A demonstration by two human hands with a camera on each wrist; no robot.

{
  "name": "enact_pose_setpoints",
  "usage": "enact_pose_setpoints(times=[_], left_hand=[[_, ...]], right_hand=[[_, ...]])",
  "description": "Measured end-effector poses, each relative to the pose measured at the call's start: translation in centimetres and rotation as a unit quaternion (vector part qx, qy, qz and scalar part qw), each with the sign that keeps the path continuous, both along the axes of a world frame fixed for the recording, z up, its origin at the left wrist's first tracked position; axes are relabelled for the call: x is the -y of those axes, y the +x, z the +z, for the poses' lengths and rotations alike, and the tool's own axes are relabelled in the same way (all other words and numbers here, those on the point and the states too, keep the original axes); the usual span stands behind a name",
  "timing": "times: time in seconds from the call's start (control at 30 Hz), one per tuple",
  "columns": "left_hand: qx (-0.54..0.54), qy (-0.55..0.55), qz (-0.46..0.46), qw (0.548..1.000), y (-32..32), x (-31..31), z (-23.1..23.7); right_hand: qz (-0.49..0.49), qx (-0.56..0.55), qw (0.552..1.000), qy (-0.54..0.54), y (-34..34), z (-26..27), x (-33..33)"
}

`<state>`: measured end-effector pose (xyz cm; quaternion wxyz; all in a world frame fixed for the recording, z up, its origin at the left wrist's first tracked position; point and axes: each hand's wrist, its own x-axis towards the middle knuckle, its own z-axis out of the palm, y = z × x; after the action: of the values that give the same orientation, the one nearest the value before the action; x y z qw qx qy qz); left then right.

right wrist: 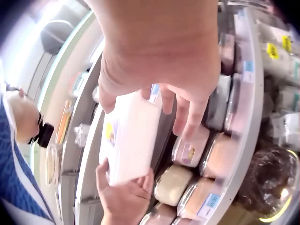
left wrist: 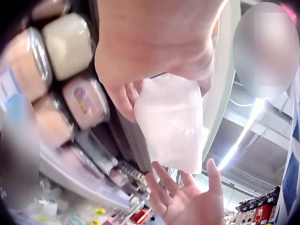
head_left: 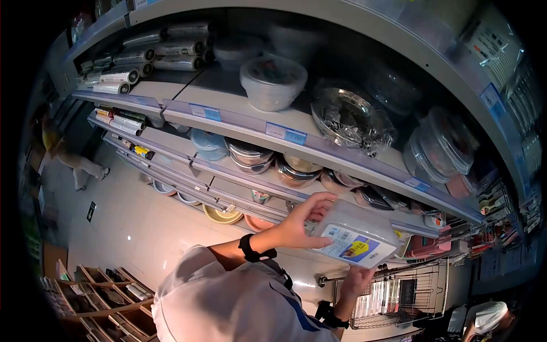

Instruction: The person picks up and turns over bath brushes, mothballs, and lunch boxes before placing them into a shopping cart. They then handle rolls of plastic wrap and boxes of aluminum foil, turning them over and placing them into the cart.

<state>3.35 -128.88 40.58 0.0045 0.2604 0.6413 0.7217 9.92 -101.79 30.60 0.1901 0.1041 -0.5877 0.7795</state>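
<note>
A translucent plastic container [head_left: 356, 228] with a white and purple label and a yellow sticker is tilted in front of the shelves. My left hand [head_left: 302, 225] grips one end, thumb on the label side and fingers around the edge; this hand [left wrist: 154, 47] fills the top of the left wrist view above the container [left wrist: 171, 124]. At the other end is my right hand [head_left: 356, 282], its fingers spread in the left wrist view [left wrist: 187, 199]. From the right wrist, the right hand [right wrist: 159, 61] is beside the container [right wrist: 133, 136]; contact is unclear.
Shelves [head_left: 228, 122] hold stacked bowls [head_left: 273, 82], rolls and lidded containers. A wire shopping cart [head_left: 421, 290] with items stands below the hands. One person [head_left: 74, 154] is in the aisle at left, another [head_left: 487, 319] at lower right. Wooden compartments [head_left: 117, 290] are at lower left.
</note>
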Motion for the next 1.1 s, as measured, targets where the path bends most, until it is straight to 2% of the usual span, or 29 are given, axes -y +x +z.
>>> enact_pose_setpoints(times=[0.03, 0.1, 0.17, 0.23, 0.3, 0.33, 0.4, 0.43, 0.5, 0.57, 0.63, 0.77, 0.83, 0.9, 0.97, 1.1], left_hand=[[-0.064, 0.025, 0.059, 0.996, -0.2, 2.0, 1.0], [-0.161, 0.042, 0.159, 0.973, -0.1, 5.9, 3.6], [-0.184, 0.12, 0.281, 0.934, 0.4, 9.4, 5.6], [-0.173, 0.234, 0.352, 0.89, 0.9, 12.1, 7.9], [-0.143, 0.228, 0.465, 0.843, 0.8, 15.5, 8.3], [-0.149, 0.226, 0.475, 0.837, 0.7, 16.8, 8.8], [-0.103, 0.302, 0.525, 0.789, 0.8, 18.7, 9.5], [-0.11, 0.299, 0.533, 0.784, 1.1, 19.0, 9.6], [-0.046, 0.37, 0.493, 0.786, 1.8, 19.6, 9.7], [-0.038, 0.399, 0.486, 0.777, 2.4, 19.2, 9.2], [-0.04, 0.398, 0.49, 0.774, 3.4, 18.0, 8.9], [-0.056, 0.379, 0.503, 0.775, 5.0, 16.4, 7.4], [-0.081, 0.325, 0.52, 0.786, 5.7, 15.4, 6.9], [-0.095, 0.333, 0.5, 0.794, 6.3, 14.8, 6.5], [-0.128, 0.224, 0.561, 0.787, 7.0, 14.0, 6.6], [-0.129, 0.201, 0.552, 0.799, 7.9, 13.0, 6.5]], right_hand=[[0.005, -0.002, 1.0, -0.003, -1.2, 0.6, 1.3], [0.124, -0.055, 0.99, 0.04, -2.9, 3.1, 3.4], [0.118, -0.056, 0.988, 0.078, -4.0, 4.5, 5.4], [0.114, -0.051, 0.977, 0.172, -4.7, 4.6, 6.5], [0.109, -0.04, 0.972, 0.202, -4.7, 5.0, 7.0], [0.094, -0.027, 0.968, 0.231, -4.7, 5.2, 7.1], [0.068, -0.019, 0.961, 0.268, -4.6, 5.1, 7.3], [0.078, -0.025, 0.961, 0.264, -4.6, 5.2, 7.1], [0.065, 0.001, 0.955, 0.288, -4.7, 5.2, 6.7], [0.071, -0.006, 0.953, 0.296, -5.1, 4.5, 6.2], [0.065, 0.034, 0.937, 0.342, -5.1, 4.3, 5.3], [0.1, 0.023, 0.927, 0.361, -5.0, 4.5, 5.1], [0.114, 0.008, 0.921, 0.372, -5.0, 4.5, 5.4], [0.123, -0.003, 0.914, 0.387, -5.0, 4.9, 5.4], [0.155, 0.012, 0.909, 0.387, -4.7, 5.3, 5.6], [0.168, -0.021, 0.905, 0.39, -4.6, 4.6, 5.5]])
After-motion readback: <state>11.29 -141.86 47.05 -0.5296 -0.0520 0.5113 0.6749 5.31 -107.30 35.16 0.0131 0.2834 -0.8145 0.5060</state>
